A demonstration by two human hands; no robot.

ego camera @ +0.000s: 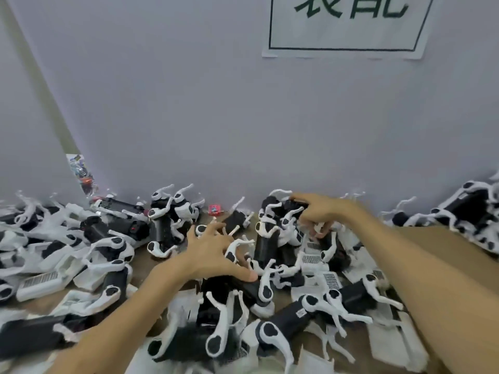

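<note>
Two sign [345,28] characters cropped; left hand [216,252] touches, right hand [318,211] grips toys [272,211].

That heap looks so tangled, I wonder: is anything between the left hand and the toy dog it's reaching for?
Nothing visible. The left hand is already on the toy dog, thumb against its black body. Other dogs lie packed round it, though.

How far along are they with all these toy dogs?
Done: nothing visibly sorted or set aside. In hand: the left hand spreads over a middle dog, the right hand grips a back dog. Left: the whole jumbled pile across the table.
</note>
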